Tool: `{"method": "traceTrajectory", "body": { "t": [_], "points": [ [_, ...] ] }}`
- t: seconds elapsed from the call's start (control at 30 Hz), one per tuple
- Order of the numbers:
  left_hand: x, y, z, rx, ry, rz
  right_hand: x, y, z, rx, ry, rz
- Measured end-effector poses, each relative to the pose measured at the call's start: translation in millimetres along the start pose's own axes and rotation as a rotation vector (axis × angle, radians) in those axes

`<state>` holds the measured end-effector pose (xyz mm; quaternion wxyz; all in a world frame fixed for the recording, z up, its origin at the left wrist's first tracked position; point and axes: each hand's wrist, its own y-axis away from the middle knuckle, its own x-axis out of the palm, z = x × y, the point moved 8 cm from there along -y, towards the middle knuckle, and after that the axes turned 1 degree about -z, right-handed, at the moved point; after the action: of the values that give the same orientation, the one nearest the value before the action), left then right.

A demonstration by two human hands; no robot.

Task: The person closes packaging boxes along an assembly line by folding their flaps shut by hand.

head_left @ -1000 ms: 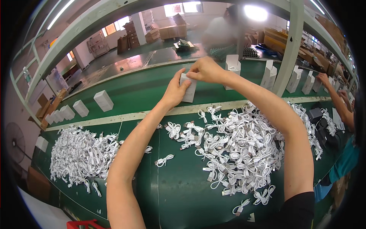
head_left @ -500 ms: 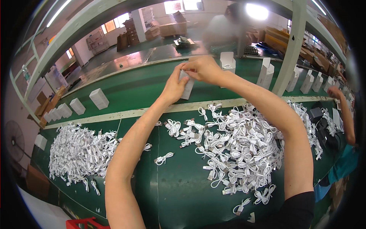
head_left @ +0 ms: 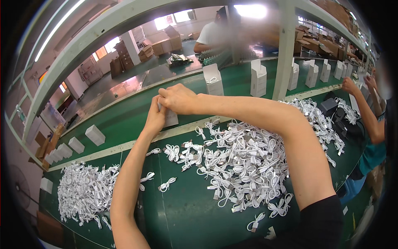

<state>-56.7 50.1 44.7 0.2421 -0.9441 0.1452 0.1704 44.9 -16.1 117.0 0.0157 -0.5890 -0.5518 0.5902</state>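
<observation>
A small white carton (head_left: 171,118) stands on the green belt, its upper part mostly covered by my hands. My left hand (head_left: 155,119) grips its left side, fingers closed around it. Bent over the carton's top is my right hand (head_left: 179,99), its fingers closed at the upper edge; the fingertips are hidden. Just to the right, a white carton (head_left: 214,86) has its lid raised and a white cable showing at its mouth. On the bench below my right forearm lies a large heap of bundled white USB cables (head_left: 244,166).
Several closed white cartons (head_left: 95,135) line the belt at left; open-topped ones (head_left: 258,81) stand at right. Another cable heap (head_left: 87,191) lies left of my forearm. A pale frame post (head_left: 285,54) rises beyond the belt. Co-workers' hands (head_left: 350,86) are at far right, near black adapters (head_left: 328,107).
The whole view has swung to the right, so the scene sits farther left. Both hands stay on the same carton, and my right hand now curls more over its top.
</observation>
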Motion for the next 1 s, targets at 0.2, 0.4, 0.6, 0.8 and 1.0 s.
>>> {"method": "traceTrajectory", "body": {
  "t": [0.2, 0.4, 0.6, 0.8, 1.0],
  "points": [
    [-15, 1, -18, 0.063, -0.123, 0.142, 9, 10, -44, 0.212, -0.39, -0.086],
    [-52, 20, -36, 0.332, -0.441, 0.042, 17, 8, -22, 0.236, -0.624, -0.1],
    [-61, 30, -60, 0.595, -0.791, 0.071, 8, -3, 15, -0.059, -0.24, -0.137],
    [-85, 26, -59, 0.514, -0.671, 0.144, -26, -7, 17, -0.141, -0.335, -0.018],
    [-161, 13, -13, 0.089, -1.486, 0.115, -100, 48, -120, 0.543, 0.077, -0.294]
  ]
}}
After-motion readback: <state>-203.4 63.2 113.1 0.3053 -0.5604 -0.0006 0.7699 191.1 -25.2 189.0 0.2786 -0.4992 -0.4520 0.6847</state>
